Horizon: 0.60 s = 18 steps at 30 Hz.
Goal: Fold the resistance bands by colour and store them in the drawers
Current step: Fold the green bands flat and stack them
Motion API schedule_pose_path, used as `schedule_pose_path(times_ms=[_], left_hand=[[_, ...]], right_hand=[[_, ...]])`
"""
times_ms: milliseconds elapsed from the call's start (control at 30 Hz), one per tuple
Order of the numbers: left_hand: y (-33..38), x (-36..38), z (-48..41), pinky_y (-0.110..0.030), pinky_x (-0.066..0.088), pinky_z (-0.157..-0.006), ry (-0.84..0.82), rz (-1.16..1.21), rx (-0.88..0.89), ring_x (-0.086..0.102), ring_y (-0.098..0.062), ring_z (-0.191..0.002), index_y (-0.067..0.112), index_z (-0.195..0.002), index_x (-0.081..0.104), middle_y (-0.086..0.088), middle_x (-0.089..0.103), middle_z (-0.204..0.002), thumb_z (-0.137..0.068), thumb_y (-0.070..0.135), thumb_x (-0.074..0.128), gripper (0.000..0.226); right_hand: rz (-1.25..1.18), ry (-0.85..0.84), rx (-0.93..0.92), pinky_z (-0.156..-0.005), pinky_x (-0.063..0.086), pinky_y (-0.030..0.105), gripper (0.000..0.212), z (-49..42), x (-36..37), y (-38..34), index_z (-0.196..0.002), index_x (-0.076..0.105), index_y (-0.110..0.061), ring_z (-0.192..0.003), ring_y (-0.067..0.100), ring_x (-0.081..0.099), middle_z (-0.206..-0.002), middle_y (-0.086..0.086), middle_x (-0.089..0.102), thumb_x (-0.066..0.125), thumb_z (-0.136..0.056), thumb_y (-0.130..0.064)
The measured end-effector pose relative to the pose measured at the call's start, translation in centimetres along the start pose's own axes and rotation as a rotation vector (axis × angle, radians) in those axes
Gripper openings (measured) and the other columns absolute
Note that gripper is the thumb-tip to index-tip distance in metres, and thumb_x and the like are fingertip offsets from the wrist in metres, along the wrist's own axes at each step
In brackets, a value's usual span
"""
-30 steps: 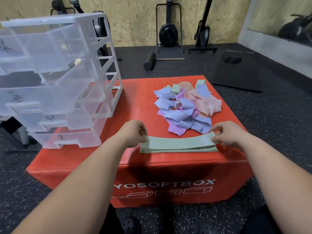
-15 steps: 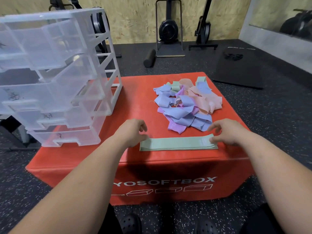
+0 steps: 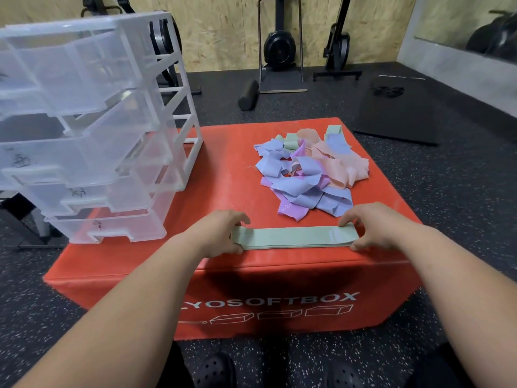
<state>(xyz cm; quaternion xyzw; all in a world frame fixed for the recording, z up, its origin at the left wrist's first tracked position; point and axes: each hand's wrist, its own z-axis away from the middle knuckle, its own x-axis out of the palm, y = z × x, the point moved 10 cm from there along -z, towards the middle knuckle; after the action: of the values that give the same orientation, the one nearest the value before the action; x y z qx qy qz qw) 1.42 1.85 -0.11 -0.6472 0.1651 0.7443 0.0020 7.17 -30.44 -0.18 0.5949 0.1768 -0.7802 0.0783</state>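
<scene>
The red box serving as the worktop carries white lettering on its front face reading "YOSOFTBOX", the start covered by the left forearm, with a row of small box outlines beneath it. On the purple band at the front of the pile, a pale "10" can be read; the white print on the green bands is too small to read. Dark scribbled marks sit on the drawer fronts, illegible.

A flat stack of green bands lies along the front edge of the worktop, just inside the rim. The left hand pinches its left end between thumb and fingers; the right hand pinches its right end the same way, fingers on top and thumb at the near edge.

Behind the stack, close but apart, is the loose pile of bands in blue, purple, peach and green. The clear plastic drawer unit stands on the left part of the worktop, its drawers pulled forward. Bare red surface lies open between the drawers and the pile.
</scene>
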Motion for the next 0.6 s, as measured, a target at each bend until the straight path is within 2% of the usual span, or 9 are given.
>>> schedule_pose_path(times_ms=[100,233,333,400,600], left_hand=[[0.1,-0.1,0.1,-0.028,0.042,-0.078,0.015,-0.006,0.006,0.053,-0.010,-0.091,0.032,-0.139,0.061,0.007,0.069,-0.123,-0.071,0.038,0.093,0.075],[0.1,0.1,-0.1,-0.033,0.050,-0.086,-0.007,-0.003,0.000,0.055,-0.010,-0.098,0.035,-0.142,0.057,0.010,0.065,-0.125,-0.071,0.044,0.092,0.079],[0.4,-0.2,-0.9,-0.038,0.054,-0.094,-0.006,0.036,0.006,0.062,-0.013,-0.109,0.038,-0.141,0.056,0.012,0.064,-0.125,-0.071,0.050,0.090,0.079],[0.8,-0.8,-1.9,-0.038,0.054,-0.096,0.027,0.068,0.018,0.062,-0.014,-0.113,0.038,-0.141,0.057,0.013,0.063,-0.125,-0.074,0.051,0.087,0.074],[3.1,-2.7,-6.5,-0.040,0.049,-0.102,0.142,0.122,0.083,0.056,-0.017,-0.120,0.033,-0.142,0.057,0.008,0.061,-0.127,-0.078,0.052,0.086,0.072]], right_hand=[[-0.011,0.017,0.005,-0.093,0.055,0.035,0.059,0.1,-0.2,0.2,-0.117,0.072,-0.043,-0.099,0.012,0.066,-0.104,-0.012,0.069,0.096,-0.063,-0.036],[-0.006,0.011,-0.010,-0.093,0.054,0.034,0.067,0.1,-0.1,0.0,-0.123,0.069,-0.043,-0.102,0.012,0.065,-0.103,-0.018,0.064,0.096,-0.061,-0.042],[-0.038,0.004,-0.028,-0.094,0.053,0.031,0.072,-0.2,-0.6,-0.2,-0.129,0.067,-0.040,-0.105,0.011,0.064,-0.116,-0.016,0.066,0.094,-0.063,-0.050],[-0.076,0.057,-0.035,-0.095,0.050,0.029,0.068,-0.5,-1.7,-0.2,-0.130,0.067,-0.038,-0.108,0.011,0.064,-0.124,-0.014,0.067,0.091,-0.069,-0.053],[-0.321,0.274,0.014,-0.085,0.048,0.029,0.048,-2.9,-4.8,0.2,-0.126,0.070,-0.033,-0.096,0.011,0.065,-0.117,-0.012,0.070,0.085,-0.082,-0.043]])
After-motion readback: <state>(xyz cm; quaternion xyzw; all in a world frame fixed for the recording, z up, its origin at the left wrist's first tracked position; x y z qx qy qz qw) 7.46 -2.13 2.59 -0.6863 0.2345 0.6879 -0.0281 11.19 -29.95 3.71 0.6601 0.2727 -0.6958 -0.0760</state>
